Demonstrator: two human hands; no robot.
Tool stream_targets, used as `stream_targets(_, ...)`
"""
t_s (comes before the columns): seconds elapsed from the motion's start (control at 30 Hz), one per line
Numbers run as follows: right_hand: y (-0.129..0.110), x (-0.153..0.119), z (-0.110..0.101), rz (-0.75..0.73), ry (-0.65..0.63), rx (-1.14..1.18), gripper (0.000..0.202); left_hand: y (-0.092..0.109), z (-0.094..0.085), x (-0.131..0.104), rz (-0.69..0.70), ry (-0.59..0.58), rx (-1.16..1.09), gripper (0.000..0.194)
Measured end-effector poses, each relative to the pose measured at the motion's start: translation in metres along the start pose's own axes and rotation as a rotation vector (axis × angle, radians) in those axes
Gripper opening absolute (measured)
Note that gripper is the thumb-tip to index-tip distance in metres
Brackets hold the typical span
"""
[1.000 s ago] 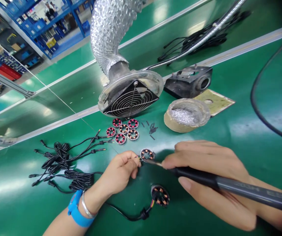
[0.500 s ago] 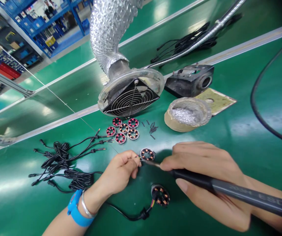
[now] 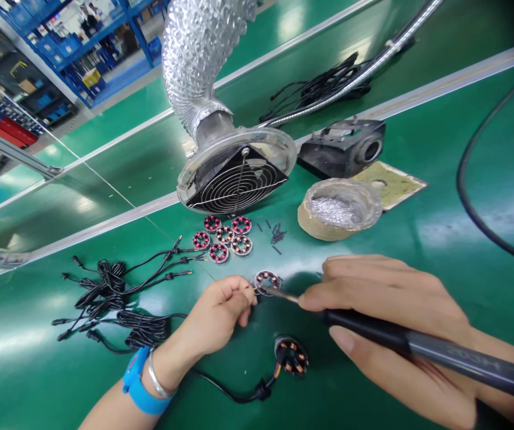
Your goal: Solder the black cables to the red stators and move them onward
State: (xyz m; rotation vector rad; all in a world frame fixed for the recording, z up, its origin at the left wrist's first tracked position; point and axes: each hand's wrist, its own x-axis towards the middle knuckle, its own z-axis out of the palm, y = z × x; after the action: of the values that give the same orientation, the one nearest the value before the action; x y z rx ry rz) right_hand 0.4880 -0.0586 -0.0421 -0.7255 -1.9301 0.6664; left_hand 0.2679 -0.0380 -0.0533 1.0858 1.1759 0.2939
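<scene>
My right hand (image 3: 395, 328) is closed around a black soldering iron (image 3: 418, 343), its tip over the near edge of a ring-shaped motor stator (image 3: 268, 282) with copper coils. Beside that ring, my left hand (image 3: 228, 307) pinches a thin wire (image 3: 253, 289) with yellow on it; the pinching fingertips partly hide it. Whether the iron's tip touches the wire or the ring I cannot tell. Below them lies a second stator (image 3: 291, 356), joined by coloured wires to a black cable (image 3: 234, 395). A blue wrist strap (image 3: 143, 382) and a silver bangle are on my left wrist.
Several more stators (image 3: 225, 235) lie under a fume extractor hood (image 3: 236, 173). Short black tubes (image 3: 278, 233) are scattered beside them. Coiled black cables (image 3: 111, 292) lie at the left. A tub of silvery material (image 3: 342, 209) and a black iron holder (image 3: 344, 146) stand at the back right.
The soldering iron and my right hand have moved slightly right and back. My left hand still pinches the wire in nearly the same place. The view has shifted a little.
</scene>
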Motion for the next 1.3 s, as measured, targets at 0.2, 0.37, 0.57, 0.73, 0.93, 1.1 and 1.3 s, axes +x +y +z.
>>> stream_targets(0.2, 0.003, 0.0, 0.004, -0.032, -0.016, 0.024, 0.033, 0.003, 0.0, 0.0, -0.014, 0.0, -0.004, 0.03)
stream_targets(0.37, 0.007, -0.003, 0.01, -0.063, 0.012, 0.038, 0.03, 0.002, 0.001, 0.0, -0.005, 0.002, -0.005, 0.029)
stream_targets(0.57, 0.007, -0.007, 0.011, -0.091, -0.023, -0.052, 0.029, 0.001, 0.0, 0.0, 0.002, -0.003, 0.0, 0.029)
stream_targets(0.73, 0.005, -0.007, 0.011, -0.113, -0.027, -0.072, 0.033, 0.001, 0.001, 0.0, 0.004, -0.002, 0.011, 0.028)
stream_targets(0.93, 0.004, -0.007, 0.008, -0.104, 0.015, -0.096, 0.03, 0.002, 0.0, 0.0, 0.011, -0.002, 0.015, 0.028)
stream_targets(1.1, 0.007, -0.008, 0.009, -0.107, 0.034, -0.095, 0.03, 0.002, -0.001, -0.001, 0.005, -0.002, 0.009, 0.028)
stream_targets(1.3, -0.003, 0.001, -0.006, -0.043, 0.005, -0.32, 0.024, 0.003, 0.001, -0.002, -0.012, 0.003, 0.007, 0.031)
